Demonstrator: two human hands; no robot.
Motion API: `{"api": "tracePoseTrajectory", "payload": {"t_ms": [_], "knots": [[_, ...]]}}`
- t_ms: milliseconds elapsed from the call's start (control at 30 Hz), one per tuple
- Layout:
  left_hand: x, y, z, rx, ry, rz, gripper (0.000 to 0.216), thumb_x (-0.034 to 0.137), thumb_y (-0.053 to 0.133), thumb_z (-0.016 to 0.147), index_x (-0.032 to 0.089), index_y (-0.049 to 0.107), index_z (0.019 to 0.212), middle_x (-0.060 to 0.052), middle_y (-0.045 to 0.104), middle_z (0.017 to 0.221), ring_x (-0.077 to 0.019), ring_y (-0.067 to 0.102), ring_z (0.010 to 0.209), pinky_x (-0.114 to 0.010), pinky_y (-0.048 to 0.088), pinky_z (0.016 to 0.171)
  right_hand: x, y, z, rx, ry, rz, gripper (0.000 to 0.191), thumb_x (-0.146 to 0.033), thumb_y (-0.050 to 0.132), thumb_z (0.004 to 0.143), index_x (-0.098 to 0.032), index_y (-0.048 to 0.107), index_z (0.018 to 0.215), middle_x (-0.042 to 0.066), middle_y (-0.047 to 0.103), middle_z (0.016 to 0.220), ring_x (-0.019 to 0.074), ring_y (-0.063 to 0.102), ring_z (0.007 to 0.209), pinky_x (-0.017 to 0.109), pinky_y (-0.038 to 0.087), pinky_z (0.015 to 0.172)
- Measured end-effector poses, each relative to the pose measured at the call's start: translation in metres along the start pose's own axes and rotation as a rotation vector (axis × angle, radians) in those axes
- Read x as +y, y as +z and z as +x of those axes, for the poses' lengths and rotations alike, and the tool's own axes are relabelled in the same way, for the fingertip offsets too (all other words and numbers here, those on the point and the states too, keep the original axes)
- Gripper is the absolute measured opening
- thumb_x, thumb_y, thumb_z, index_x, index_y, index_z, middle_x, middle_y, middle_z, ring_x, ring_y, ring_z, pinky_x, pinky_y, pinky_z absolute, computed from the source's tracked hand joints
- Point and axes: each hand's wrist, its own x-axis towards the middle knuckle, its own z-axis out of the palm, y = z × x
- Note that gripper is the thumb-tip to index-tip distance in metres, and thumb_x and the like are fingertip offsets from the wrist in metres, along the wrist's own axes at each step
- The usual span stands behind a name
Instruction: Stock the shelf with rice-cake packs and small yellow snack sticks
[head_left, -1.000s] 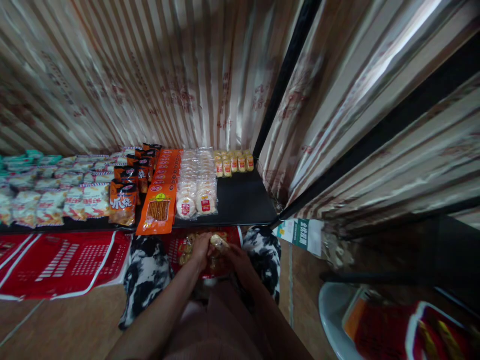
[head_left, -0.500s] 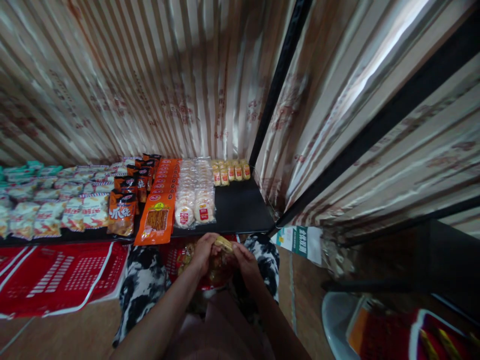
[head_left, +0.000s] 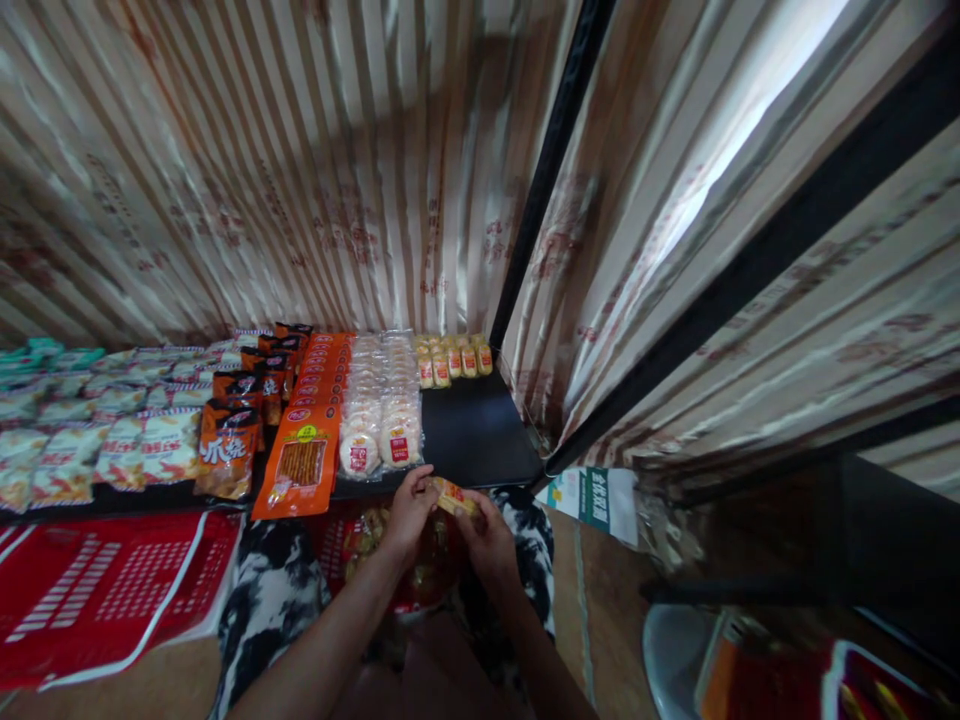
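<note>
Between my two hands is a small yellow snack pack [head_left: 453,496] with a red label facing up. My left hand [head_left: 411,508] pinches its left end, and my right hand [head_left: 489,535] grips the right end. Below them, between my knees, a red basket [head_left: 409,604] holds several similar yellow packs [head_left: 367,530], partly hidden by my arms. On the black shelf [head_left: 472,430] ahead, matching yellow packs [head_left: 454,360] stand in rows at the back right corner. Beside these lie clear packs of round white crackers [head_left: 400,440].
Orange snack bags [head_left: 304,460], brown-orange bags [head_left: 226,450] and white bags [head_left: 169,445] line the shelf's left. A red basket [head_left: 97,590] sits below left. Black posts [head_left: 551,170] frame the shelf before a striped curtain [head_left: 360,150]. Another red basket [head_left: 795,660] is at lower right.
The pack has turned in my hands, so its red label now shows. Both hands stay on it above the basket. The view has shifted slightly, with the shelf lower in the picture.
</note>
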Motion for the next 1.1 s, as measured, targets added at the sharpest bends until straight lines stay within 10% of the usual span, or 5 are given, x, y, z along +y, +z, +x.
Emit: {"api": "tracePoseTrajectory", "payload": {"t_ms": [633, 1100], "knots": [[0.017, 0.028, 0.018, -0.014, 0.294, 0.450, 0.041, 0.002, 0.053, 0.064, 0.022, 0.064, 0.097, -0.003, 0.064, 0.107, -0.0175, 0.057, 0.102, -0.030, 0.039, 0.096, -0.010, -0.018, 0.031, -0.086, -0.395, -0.564, 0.034, -0.031, 0.050, 0.081, -0.022, 0.058, 0.112, 0.007, 0.065, 0.102, 0.0224, 0.057, 0.092, 0.034, 0.045, 0.082], [0.012, 0.052, 0.042, 0.050, 0.372, 0.429, 0.036, 0.010, 0.054, 0.071, 0.017, 0.056, 0.106, -0.009, 0.059, 0.108, -0.0165, 0.058, 0.094, -0.028, 0.047, 0.081, -0.007, -0.004, 0.074, 0.032, -0.254, -0.406, 0.035, -0.033, 0.043, 0.084, -0.015, 0.056, 0.110, 0.009, 0.061, 0.090, 0.0157, 0.058, 0.069, 0.028, 0.049, 0.068]]}}
